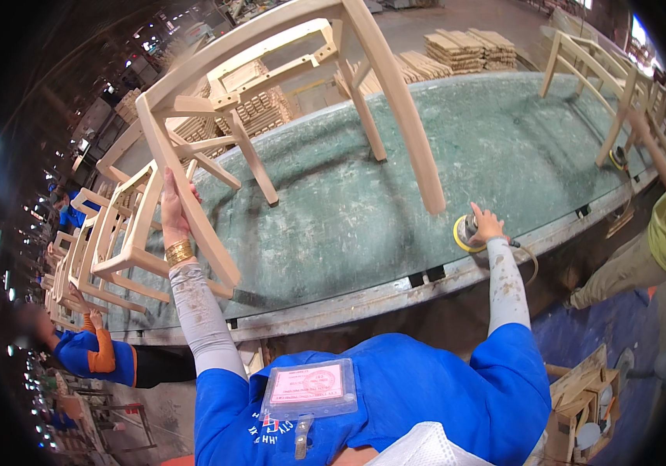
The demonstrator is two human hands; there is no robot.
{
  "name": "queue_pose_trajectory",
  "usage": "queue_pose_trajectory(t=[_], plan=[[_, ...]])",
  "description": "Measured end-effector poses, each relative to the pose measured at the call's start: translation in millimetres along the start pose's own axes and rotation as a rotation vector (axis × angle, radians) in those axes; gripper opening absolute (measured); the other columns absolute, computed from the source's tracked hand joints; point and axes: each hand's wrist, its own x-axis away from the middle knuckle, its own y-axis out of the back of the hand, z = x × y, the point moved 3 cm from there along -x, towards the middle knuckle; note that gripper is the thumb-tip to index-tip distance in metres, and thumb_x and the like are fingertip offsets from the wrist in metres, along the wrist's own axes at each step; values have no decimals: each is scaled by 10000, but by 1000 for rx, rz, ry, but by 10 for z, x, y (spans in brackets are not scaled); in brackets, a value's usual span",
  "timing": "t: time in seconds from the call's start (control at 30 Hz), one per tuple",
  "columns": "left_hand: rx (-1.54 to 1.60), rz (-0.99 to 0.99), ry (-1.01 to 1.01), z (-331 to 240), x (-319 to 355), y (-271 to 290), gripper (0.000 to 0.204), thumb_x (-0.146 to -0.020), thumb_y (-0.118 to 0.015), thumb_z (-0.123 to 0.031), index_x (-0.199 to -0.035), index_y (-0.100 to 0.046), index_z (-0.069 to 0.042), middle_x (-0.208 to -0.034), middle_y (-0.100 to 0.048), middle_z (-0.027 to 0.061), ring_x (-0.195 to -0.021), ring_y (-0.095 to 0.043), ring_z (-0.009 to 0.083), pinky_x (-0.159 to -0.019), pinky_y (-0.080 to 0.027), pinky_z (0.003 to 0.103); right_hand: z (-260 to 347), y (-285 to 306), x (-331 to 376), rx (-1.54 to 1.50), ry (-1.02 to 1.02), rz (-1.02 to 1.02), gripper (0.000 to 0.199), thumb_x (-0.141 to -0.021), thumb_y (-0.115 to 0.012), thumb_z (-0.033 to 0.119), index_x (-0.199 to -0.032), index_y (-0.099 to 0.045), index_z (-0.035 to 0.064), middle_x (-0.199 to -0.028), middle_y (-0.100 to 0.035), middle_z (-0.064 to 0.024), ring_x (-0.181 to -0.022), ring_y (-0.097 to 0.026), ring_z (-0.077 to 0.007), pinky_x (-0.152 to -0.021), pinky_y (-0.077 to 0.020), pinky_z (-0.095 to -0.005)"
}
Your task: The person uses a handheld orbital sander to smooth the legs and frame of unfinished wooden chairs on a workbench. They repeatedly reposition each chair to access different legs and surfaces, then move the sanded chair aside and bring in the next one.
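Observation:
A bare pale wooden chair frame (396, 101) stands on the green worktable (325, 241) in front of me. My left hand (176, 208) is closed around its near left leg, fingers wrapped over the wood. In my right hand (490, 224) is a small round power sander (466, 231) with a yellow pad edge, held from above by its body. The sander is low at the table's near edge, just right of the foot of the frame's right leg and apart from it. A hose or cord (533, 264) trails from it past my wrist.
More chair frames (127, 241) line the table's left end, with a person in blue and orange (104, 353) beside them. At the right end, a person in yellow (665, 233) reaches toward another frame (593, 74). Stacked wooden slats (469, 50) lie beyond the table.

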Motion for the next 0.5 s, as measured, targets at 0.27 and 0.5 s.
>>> queue_pose_trajectory(t=[0.27,0.5], plan=[[14,44,8,-10,-77,-5,549,-849,-525,-620,-781,-535,-75,-596,-534,18,-495,-535,133,-484,-478,255,-117,-80,296,-346,-9,-394,769,-620,-793,318,-1292,-434,216,-973,-623,-198,-906,-608,-399,-793,-486,-476],[95,78,-6,142,102,21,541,-877,-489,-605,-825,-512,-67,-610,-521,28,-497,-529,132,-470,-464,243,510,1651,1175,-857,298,-986,695,-679,-776,178,-1295,-455,156,-1131,-588,-152,-1015,-588,-330,-837,-485,-430]])
